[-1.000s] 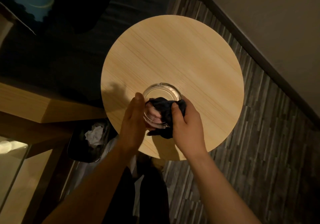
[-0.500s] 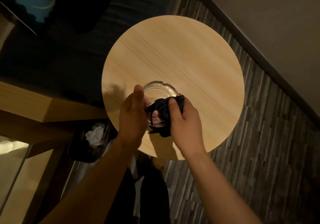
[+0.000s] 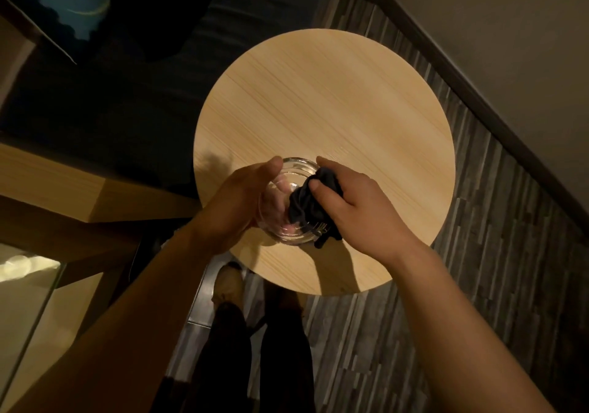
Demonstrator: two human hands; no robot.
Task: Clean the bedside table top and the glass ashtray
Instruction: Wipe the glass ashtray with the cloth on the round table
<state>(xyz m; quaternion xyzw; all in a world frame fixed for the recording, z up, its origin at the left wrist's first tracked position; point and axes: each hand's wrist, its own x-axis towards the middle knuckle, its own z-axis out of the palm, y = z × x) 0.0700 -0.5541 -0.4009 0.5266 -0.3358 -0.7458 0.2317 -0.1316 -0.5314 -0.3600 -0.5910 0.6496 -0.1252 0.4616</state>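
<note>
1. Far left, off the table: pale wooden ledge (image 3: 47, 186) and a glass panel (image 3: 28, 310) below it. Not part of the job.
2. Left hand (image 3: 236, 202): fingers curled around the left wall of the clear round glass ashtray (image 3: 288, 199), cradling it from the side and beneath, thumb tip at the far rim. Ashtray tilted toward the wearer, held over the near-left part of the table; whether the base touches the wood cannot be told.
3. Inside the ashtray: dark crumpled cleaning cloth (image 3: 307, 208), bunched against the right inner wall and spilling over the near rim.
4. Right hand (image 3: 360, 205): closed on the cloth, thumb pressing it into the bowl, other fingers wrapped around the outside of the rim.
5. Round light-wood bedside table top (image 3: 334, 100): bare apart from the hands' work.
6. Right of table: grey striped floor (image 3: 497, 253), dark skirting (image 3: 478, 100).
7. Step in hand, by judgement: wiping the bowl interior. Best done by turning the glass with the left while the right drags cloth round wall and rim notches. Firm hold needed; glass looks slippery and heavy.
</note>
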